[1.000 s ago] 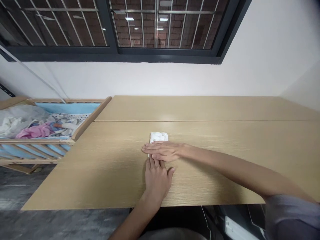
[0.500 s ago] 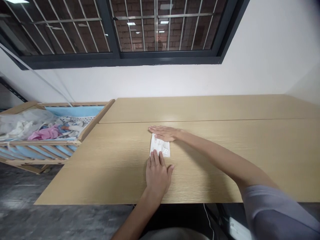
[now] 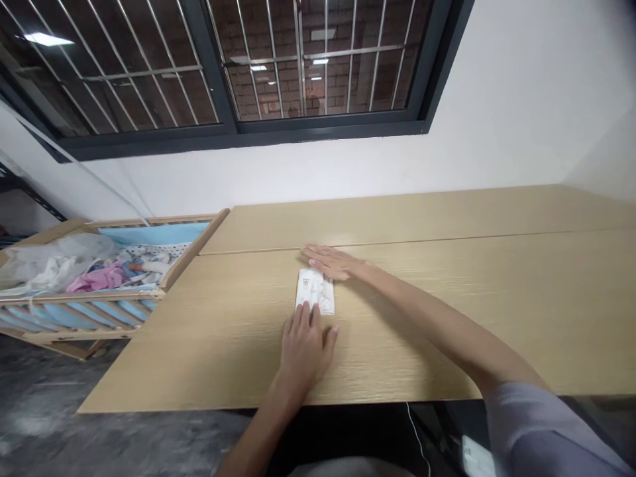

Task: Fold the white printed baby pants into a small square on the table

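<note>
A small flat white packet (image 3: 315, 290) with faint grey print lies on the pale wooden table (image 3: 447, 285). Whether it is folded cloth, paper or a wrapped pad I cannot tell. My left hand (image 3: 305, 348) rests palm down at its near edge, fingertips on that edge and thumb held out to the side. Across its far edge lies my right hand (image 3: 332, 261), flat with fingers stretched to the left, covering a little of the packet's top. Neither hand grips anything.
To the left stands a wooden crib (image 3: 163, 281) with blue lining, holding crumpled clothes and a plastic bag. A barred window (image 3: 318, 66) is in the wall behind the table. Below the table's front edge hang a white cable (image 3: 417, 434) and a white box-like object (image 3: 477, 457).
My right hand has slid slightly toward the far side, uncovering more of the packet's top. My left fingertips stay at the near edge. The head view has tilted a little.
</note>
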Tool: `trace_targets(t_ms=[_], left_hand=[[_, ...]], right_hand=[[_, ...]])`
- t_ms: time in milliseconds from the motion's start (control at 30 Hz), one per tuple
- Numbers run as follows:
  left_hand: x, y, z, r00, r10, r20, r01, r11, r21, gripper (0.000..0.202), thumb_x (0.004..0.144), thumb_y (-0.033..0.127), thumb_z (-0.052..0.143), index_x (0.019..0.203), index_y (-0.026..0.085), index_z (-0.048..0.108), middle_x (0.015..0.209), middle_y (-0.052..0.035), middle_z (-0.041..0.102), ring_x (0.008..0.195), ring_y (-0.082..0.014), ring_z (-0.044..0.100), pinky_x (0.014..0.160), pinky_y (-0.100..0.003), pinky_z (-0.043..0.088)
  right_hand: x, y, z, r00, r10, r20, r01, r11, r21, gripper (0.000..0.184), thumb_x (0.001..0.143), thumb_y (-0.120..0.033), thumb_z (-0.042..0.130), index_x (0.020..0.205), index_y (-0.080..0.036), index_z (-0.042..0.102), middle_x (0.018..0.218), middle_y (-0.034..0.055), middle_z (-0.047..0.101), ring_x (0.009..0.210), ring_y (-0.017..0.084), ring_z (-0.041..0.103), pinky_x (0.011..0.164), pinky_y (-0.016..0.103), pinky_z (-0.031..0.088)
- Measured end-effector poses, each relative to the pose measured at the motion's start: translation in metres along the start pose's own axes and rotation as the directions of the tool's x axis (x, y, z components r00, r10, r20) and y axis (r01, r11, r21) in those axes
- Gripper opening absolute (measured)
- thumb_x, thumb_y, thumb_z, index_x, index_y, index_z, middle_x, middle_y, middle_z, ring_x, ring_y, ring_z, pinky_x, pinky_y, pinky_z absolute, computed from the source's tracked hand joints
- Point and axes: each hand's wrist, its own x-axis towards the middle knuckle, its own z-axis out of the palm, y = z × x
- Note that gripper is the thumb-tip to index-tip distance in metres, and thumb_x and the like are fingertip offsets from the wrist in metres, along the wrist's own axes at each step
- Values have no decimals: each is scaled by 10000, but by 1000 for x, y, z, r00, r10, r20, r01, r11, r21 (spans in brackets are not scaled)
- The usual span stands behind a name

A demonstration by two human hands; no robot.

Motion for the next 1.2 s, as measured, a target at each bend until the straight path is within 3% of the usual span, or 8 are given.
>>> trace_targets(t_ms=[167,300,467,633,800,933,1067,1200], left_hand=[[25,-26,-36,990,-132,53,129,990,57,433,1030,423,360,1133,130,661,1114,-173,728,1069,-323,673,944,-455,502],[53,-39,-50,945,-245,215,221,967,128,533,1021,483,312,1066,97,677,1050,-214,734,1033,-371,691,900,-485,499],[82,-39,-36,906,-244,344,221,970,105,530,991,488,366,1075,77,689,1068,-246,741,1029,-367,709,856,-437,512],[85,-30,-38,917,-166,362,165,986,33,417,987,402,393,1159,111,638,1122,-217,738,1048,-310,707,843,-363,492],[27,-44,-98,949,-48,312,80,993,-90,335,988,421,372,1006,190,615,1012,-105,738,877,-245,677,736,-317,444],[-61,-82,-151,930,-72,360,193,930,-313,382,939,570,441,826,232,579,809,-6,664,729,-191,566,681,-277,402],[-144,-123,-166,844,-268,464,443,836,-323,465,822,684,537,684,240,524,714,17,586,737,-198,525,682,-261,408],[-194,-151,-143,788,-391,475,558,779,-285,430,777,665,566,708,241,571,697,8,607,727,-219,549,673,-284,425]], right_hand=[[-35,-11,-11,975,133,-181,-119,989,87,669,1042,-562,332,1567,-148,358,1607,158,381,1490,297,350,1225,470,269],[-42,-22,1,909,310,-279,-257,943,211,432,999,-379,497,1328,-123,612,1257,172,691,1099,265,665,971,385,500],[-33,-32,21,865,418,-278,-362,903,232,197,910,-334,611,949,-158,691,959,99,723,864,208,651,810,314,492],[-32,-51,26,813,470,-344,-414,882,227,215,812,-316,695,944,-182,590,1021,97,630,925,212,586,810,322,469],[-55,-122,24,836,431,-339,-230,836,498,201,773,-248,664,814,-229,468,774,-23,525,702,152,493,639,274,398],[-84,-206,40,914,348,-210,-47,605,795,245,762,-262,672,768,-233,429,683,-65,433,605,119,415,553,250,333],[-88,-275,101,966,239,-103,19,328,945,274,698,-211,671,821,-244,429,652,-85,455,541,102,397,502,231,300],[-76,-319,195,954,299,5,-58,169,984,374,666,-201,649,1023,-264,553,729,-66,569,557,116,470,530,252,379]])
